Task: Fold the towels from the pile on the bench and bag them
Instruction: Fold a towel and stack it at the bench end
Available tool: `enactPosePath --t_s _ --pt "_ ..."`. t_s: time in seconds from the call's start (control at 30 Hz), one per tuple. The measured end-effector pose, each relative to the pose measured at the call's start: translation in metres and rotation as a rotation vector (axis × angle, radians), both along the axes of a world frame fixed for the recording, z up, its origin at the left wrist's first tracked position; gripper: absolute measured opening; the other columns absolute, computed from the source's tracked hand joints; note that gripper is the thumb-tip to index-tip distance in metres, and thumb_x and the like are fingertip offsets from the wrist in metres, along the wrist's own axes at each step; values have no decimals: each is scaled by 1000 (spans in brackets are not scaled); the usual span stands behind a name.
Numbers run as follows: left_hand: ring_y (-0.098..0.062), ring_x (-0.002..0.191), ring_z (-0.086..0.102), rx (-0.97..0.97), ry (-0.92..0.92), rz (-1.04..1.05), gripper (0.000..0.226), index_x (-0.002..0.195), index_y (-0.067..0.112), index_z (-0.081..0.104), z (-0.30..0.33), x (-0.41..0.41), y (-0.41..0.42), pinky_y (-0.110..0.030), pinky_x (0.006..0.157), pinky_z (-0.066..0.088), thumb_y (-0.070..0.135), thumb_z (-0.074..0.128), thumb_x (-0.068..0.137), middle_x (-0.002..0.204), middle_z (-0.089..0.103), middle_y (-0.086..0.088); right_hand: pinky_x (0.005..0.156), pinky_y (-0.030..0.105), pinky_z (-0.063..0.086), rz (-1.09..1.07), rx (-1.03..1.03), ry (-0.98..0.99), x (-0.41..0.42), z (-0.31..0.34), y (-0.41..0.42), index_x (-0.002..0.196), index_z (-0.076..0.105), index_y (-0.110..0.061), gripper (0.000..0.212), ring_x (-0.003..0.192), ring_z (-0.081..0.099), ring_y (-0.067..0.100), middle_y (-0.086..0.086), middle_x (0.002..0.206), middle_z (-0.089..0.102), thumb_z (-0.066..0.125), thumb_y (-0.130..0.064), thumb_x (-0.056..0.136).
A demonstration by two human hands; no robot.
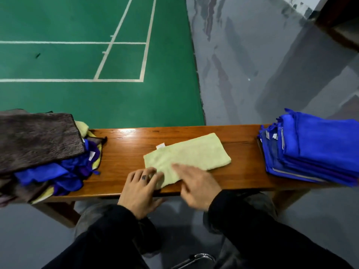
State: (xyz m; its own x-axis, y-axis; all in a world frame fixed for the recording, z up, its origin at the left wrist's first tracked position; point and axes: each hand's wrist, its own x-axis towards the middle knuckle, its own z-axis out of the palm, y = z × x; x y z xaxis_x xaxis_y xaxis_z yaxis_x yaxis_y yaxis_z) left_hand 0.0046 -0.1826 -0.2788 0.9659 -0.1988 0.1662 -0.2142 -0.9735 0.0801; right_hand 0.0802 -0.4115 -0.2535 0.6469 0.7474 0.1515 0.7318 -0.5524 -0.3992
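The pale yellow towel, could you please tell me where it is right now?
The pale yellow towel lies mid-bench in the head view, between the unfolded pile and the blue stack, under both hands.

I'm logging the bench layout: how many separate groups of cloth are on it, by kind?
Unfolded towel pile at the left end, brown, blue, purple and yellow mixed: 1
Pale yellow-green towel lying flat in the middle, under the left hand and right hand: 1
Stack of blue cloth at the right end: 1
Total: 3
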Motion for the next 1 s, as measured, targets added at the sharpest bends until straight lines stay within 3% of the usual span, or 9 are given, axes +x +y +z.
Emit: enactPosePath --t_s 0.1,0.17,0.33,0.4,0.47,0.6,0.73,0.87,1.0 --pt "-36 87 60 -10 -180 -56 40 116 14 62 -8 -23 -18 -43 78 41 21 67 77 107 56 -8 119 39 32 127 -192 -57 -33 -17 14 157 14 -16 97 134 43 22 5 149 44 69 -34 79" --pt "-34 85 60 -78 -244 -131 26 104 14 63 -4 -32 -37 -42 78 42 15 62 78 104 60 -9 114 41 39 41 -204 -152 -41 -20 14 152 28 -20 94 119 50 23 3 131 54 75 -35 72" --pt "-26 114 54 -214 -134 -143 48 121 14 61 5 -41 -51 -40 95 43 38 69 80 123 57 -6 84 38 53 -66 -17 -67 -42 -7 -8 110 64 -23 37 95 58 22 -1 102 61 51 -29 77" --pt "-26 123 52 -145 -49 -121 60 129 19 55 1 -35 -45 -38 101 38 41 68 74 130 53 -2 86 35 52 -113 6 72 -39 4 -21 112 66 -25 35 98 59 17 -6 106 63 47 -27 82" --pt "-25 119 56 -165 -30 -140 46 120 24 60 1 -29 -46 -35 97 38 32 65 75 128 55 1 87 35 52 -163 28 222 -37 15 -36 110 67 -28 33 99 61 12 -11 108 66 46 -28 85" --pt "-14 114 58 -428 -66 -147 28 109 22 68 22 -23 -60 -25 95 41 27 55 85 117 66 6 74 40 53 -270 176 429 -29 34 -57 95 66 -26 21 79 63 13 -8 86 70 49 -31 84" --pt "-1 83 64 -788 31 -25 20 106 24 70 49 -3 -73 -14 72 47 27 55 93 94 70 17 74 47 50 -431 359 469 -4 39 -72 85 63 -12 25 77 60 26 5 79 66 52 -35 86" --pt "-6 85 66 -889 62 121 16 103 24 71 58 39 -76 -24 70 53 35 62 96 95 72 13 68 37 49 -648 357 447 22 41 -65 74 62 -20 24 72 59 17 -4 70 64 64 -34 93" --pt "-25 79 66 -762 136 291 20 81 29 60 47 81 -72 -37 69 54 44 60 95 83 72 1 68 36 50 -794 220 400 42 30 -52 77 62 -25 26 74 59 15 -9 73 64 60 -46 93"
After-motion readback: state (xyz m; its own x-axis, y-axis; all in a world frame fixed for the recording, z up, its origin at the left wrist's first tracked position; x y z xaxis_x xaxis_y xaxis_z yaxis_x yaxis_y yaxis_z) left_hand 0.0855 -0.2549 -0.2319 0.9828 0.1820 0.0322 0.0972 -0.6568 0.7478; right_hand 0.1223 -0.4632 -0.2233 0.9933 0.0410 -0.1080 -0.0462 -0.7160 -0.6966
